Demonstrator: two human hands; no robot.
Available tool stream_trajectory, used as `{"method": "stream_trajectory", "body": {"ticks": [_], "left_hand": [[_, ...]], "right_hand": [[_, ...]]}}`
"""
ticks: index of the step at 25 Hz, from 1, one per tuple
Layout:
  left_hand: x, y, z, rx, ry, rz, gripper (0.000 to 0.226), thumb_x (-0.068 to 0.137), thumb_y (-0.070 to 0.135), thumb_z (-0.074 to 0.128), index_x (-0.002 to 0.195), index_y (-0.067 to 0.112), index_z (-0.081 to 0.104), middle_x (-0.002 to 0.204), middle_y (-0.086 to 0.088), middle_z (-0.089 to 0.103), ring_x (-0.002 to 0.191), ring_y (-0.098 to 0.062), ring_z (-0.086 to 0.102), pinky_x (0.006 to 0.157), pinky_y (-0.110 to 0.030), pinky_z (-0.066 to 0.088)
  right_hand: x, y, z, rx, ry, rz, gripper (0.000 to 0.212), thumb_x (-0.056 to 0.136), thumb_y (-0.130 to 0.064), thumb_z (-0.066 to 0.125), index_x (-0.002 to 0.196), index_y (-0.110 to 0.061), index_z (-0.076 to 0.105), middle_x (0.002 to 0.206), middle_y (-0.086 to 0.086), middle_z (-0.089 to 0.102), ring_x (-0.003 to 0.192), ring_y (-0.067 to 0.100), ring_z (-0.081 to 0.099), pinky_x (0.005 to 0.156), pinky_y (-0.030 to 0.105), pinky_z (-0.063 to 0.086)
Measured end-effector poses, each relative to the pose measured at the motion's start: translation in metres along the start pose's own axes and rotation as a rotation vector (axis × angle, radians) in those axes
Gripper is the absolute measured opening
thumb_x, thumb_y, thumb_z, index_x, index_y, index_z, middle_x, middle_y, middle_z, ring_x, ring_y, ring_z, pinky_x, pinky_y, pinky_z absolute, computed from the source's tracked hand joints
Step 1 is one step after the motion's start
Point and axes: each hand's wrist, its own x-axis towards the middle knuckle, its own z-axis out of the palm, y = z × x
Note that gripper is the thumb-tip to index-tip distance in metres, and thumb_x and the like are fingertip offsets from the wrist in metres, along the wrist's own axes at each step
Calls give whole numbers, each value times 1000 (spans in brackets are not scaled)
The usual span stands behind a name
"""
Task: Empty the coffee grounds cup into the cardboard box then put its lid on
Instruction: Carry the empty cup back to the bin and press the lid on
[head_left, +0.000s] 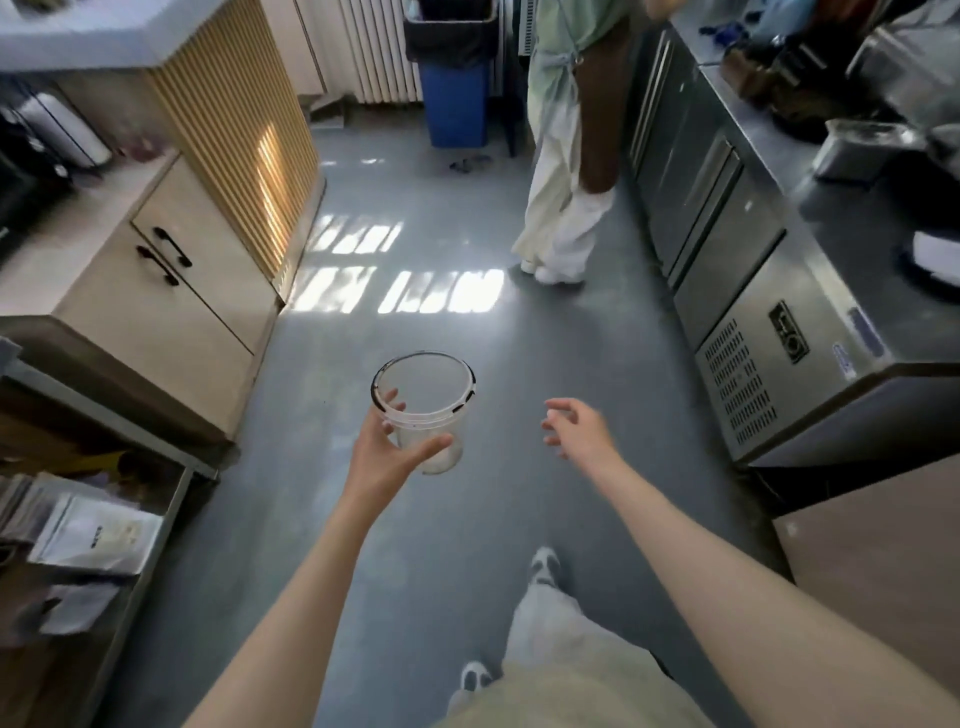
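Observation:
My left hand (387, 452) grips a clear plastic cup (426, 410) around its lower part, holding it upright over the grey floor. The cup has a dark rim and looks empty inside. My right hand (574, 426) floats to the right of the cup, apart from it, fingers spread and holding nothing. No lid and no cardboard box can be made out in this view.
A beige cabinet (171, 291) and open shelves with bags (93, 535) line the left. Steel counter fridges (769, 332) run along the right. Another person (566, 171) stands ahead in the aisle, with a blue bin (457, 98) beyond.

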Motion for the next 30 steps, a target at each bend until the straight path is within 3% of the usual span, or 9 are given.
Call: {"method": "stream_trajectory", "body": {"ticks": [5, 13, 17, 23, 26, 30], "left_hand": [[112, 21, 3, 35, 16, -4, 99, 64, 34, 99, 147, 35, 46, 139, 6, 57, 127, -17, 56, 111, -43, 47], [279, 85, 11, 32, 97, -61, 103, 65, 38, 98, 151, 35, 42, 141, 9, 56, 124, -14, 53, 107, -35, 45], [353, 98, 9, 31, 100, -63, 101, 67, 33, 98, 150, 32, 42, 142, 4, 57, 125, -18, 55, 111, -40, 46], [519, 108, -17, 28, 71, -71, 99, 70, 32, 96, 152, 28, 41, 139, 5, 55, 122, -19, 51, 101, -33, 41], [607, 125, -38, 39, 50, -64, 96, 68, 29, 97, 149, 28, 44, 136, 5, 57, 121, -20, 55, 96, -32, 42], [723, 156, -65, 53, -14, -24, 99, 65, 29, 99, 148, 29, 45, 140, 3, 59, 126, -21, 59, 106, -42, 50]], "right_hand": [[110, -51, 26, 17, -32, -29, 25, 100, -10, 50, 122, -6, 61, 97, 11, 64, 59, 11, 54, 51, 21, 42], [287, -170, 46, 32, -130, -7, 26, 97, -11, 50, 120, -13, 62, 88, 3, 64, 65, 15, 58, 56, 27, 43], [347, -204, 64, 14, -169, -2, 25, 97, -12, 48, 118, -17, 61, 96, 5, 66, 72, 18, 61, 64, 32, 47], [468, -271, 113, 7, -130, 7, 23, 99, -12, 47, 117, -16, 61, 94, 5, 64, 71, 17, 59, 62, 29, 44], [530, -314, 140, -59, -98, 0, 25, 99, -14, 48, 120, -16, 61, 97, 5, 67, 74, 19, 61, 69, 32, 46], [612, -375, 171, -112, -61, -33, 26, 99, -17, 49, 122, -16, 61, 97, 3, 68, 73, 15, 63, 71, 32, 46]]}}
